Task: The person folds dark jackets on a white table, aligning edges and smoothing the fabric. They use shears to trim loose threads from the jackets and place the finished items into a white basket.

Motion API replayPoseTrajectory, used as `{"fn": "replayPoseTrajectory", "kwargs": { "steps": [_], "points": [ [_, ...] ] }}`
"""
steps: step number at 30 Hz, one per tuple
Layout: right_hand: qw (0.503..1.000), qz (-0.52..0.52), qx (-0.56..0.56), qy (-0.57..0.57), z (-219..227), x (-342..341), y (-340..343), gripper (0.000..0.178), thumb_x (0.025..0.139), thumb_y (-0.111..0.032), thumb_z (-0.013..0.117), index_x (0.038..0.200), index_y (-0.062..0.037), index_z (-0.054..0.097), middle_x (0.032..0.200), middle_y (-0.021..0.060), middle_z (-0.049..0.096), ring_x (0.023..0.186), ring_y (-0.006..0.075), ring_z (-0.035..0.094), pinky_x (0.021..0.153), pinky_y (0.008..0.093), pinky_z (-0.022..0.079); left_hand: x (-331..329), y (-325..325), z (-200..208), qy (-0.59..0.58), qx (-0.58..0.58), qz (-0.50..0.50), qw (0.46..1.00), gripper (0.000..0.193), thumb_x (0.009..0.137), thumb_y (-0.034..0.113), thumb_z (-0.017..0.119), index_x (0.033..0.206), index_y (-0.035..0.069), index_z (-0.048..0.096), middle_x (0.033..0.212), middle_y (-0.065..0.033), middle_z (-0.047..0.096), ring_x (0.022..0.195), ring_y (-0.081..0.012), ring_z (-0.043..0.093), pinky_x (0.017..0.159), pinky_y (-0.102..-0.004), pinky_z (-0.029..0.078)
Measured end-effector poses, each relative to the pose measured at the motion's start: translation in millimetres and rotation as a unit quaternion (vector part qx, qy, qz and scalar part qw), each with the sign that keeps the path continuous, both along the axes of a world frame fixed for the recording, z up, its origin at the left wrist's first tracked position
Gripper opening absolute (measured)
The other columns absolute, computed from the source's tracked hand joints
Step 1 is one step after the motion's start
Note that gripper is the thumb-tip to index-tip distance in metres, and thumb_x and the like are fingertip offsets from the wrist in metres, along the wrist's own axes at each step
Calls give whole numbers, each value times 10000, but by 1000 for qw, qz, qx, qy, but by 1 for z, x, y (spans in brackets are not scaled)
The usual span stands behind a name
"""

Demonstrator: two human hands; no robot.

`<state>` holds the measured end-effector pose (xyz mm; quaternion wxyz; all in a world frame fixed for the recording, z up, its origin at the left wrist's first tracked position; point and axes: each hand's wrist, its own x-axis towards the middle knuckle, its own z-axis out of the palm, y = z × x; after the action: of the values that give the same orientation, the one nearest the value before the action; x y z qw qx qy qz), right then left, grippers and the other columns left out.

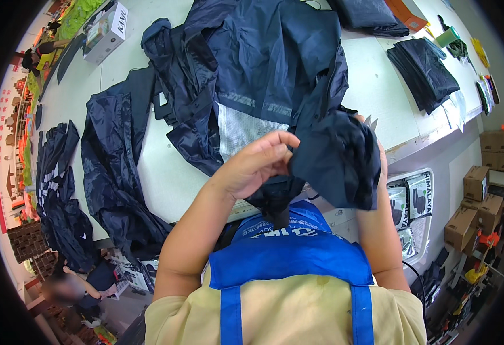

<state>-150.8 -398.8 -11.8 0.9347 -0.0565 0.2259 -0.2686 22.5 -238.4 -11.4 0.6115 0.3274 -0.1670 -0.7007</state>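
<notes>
A dark navy jacket (269,57) with a light mesh lining is spread across the table, its near part lifted toward me. On the right, my right hand (382,164) grips a bunched part of this jacket; the cloth hides most of its fingers. Pointed metal tips (371,122), like those of small thread snips, stick out beside that hand. My left hand (258,162) is at the left edge of the raised cloth, fingers curled and thumb close to the forefinger. Whatever lies between those fingertips is too small to make out.
More dark garments (114,155) hang over the white table's (165,192) left side. A folded dark stack (424,75) lies to the right, near a green thread spool (447,37). A white bin (427,215) of packets and cardboard boxes (476,183) stand beyond; a person (71,287) is lower left.
</notes>
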Motion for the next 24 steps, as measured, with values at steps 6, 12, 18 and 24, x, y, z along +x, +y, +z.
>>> {"fn": "replayPoseTrajectory", "kwargs": {
  "steps": [6, 12, 18, 24],
  "points": [
    [992, -67, 49, 95, 13, 14, 5, 371, 918, -14, 541, 1284, -53, 496, 1014, 112, 661, 903, 206, 669, 864, 366, 558, -22, -3, -20, 97, -33, 44, 994, 587, 907, 292, 631, 1375, 29, 391, 1265, -120, 566, 1144, -243, 570, 1028, -441, 417],
    [996, -11, 33, 81, 24, 8, 14, 333, 947, -80, 554, 1278, -106, 535, 885, 9, 602, 649, 74, 527, 497, 187, 372, -14, 0, -22, 342, -187, 187, 902, 523, 997, 349, 446, 1440, 87, 352, 1455, -119, 428, 1313, -312, 450, 1089, -485, 365],
    [999, 27, 14, -33, 49, 6, 36, 476, 965, -87, 483, 1430, -104, 380, 1068, 2, 582, 582, 68, 473, 518, 203, 381, -29, -4, -7, 356, -139, 248, 890, 446, 966, 160, 495, 1396, 94, 399, 1414, -149, 458, 1289, -330, 469, 1089, -533, 366],
    [983, 62, -172, 2, 53, 4, 48, 587, 927, -53, 483, 1478, -57, 282, 1406, 124, 469, 563, 69, 468, 506, 231, 374, -29, 0, -13, 389, -161, 225, 878, 470, 966, 139, 496, 1416, 101, 364, 1375, -175, 479, 1248, -353, 503, 1038, -542, 431]
  ]
}}
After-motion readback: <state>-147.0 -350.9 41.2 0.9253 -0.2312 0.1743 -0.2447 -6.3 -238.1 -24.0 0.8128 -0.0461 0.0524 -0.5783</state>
